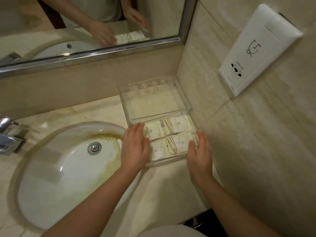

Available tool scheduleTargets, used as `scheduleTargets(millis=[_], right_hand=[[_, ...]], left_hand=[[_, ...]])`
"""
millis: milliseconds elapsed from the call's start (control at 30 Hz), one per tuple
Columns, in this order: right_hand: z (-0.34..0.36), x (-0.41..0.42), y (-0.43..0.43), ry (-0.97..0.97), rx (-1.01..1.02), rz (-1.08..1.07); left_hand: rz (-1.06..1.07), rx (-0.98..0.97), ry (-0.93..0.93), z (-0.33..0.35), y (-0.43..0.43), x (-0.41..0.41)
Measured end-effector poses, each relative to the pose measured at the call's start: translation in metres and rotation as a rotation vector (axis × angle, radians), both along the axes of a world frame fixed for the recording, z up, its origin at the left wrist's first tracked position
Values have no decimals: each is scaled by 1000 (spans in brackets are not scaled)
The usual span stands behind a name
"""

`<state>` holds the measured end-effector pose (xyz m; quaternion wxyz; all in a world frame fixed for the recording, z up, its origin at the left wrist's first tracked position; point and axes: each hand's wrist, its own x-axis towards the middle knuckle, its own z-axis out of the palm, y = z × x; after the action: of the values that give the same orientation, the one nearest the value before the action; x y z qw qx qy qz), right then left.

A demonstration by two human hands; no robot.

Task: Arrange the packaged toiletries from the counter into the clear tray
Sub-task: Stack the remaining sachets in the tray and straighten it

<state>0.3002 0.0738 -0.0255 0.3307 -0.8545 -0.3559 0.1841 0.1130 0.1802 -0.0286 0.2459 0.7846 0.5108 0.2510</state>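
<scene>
both hands lie open, the left hand (135, 147) and right hand (200, 151) flat against the sides of the clear tray (153, 93) on the bench (162, 185), packets (176, 134) inside

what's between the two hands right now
In the head view, the near end of the clear plastic tray lies between the left hand and right hand, holding white packaged toiletries laid flat.

Clear tray (154, 98), white packets (177, 124) with gold stripes, cream marbled counter (95, 110), white sink (56, 168)
</scene>
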Motion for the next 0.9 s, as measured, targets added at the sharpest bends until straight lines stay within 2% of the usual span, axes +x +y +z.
scheduleTargets(millis=[67, 133, 233, 367, 633, 900], right_hand=[[2, -6, -24, 214, 26, -171], [1, -9, -36, 353, 28, -299], [-10, -2, -36, 387, 16, -414], [-17, 11, -11, 497, -28, -418], [-27, 28, 5, 639, 123, -456], [-22, 27, 27, 680, 193, -418]], left_hand=[[279, -190, -179, -4, -10, -14], [415, -322, -242, -6, -15, -24], [468, -522, -260, -10, -18, -34], [350, -773, -246, -9, -18, -32], [326, -879, -433, 2, -19, -18], [381, -962, -597, 6, -7, -14]])
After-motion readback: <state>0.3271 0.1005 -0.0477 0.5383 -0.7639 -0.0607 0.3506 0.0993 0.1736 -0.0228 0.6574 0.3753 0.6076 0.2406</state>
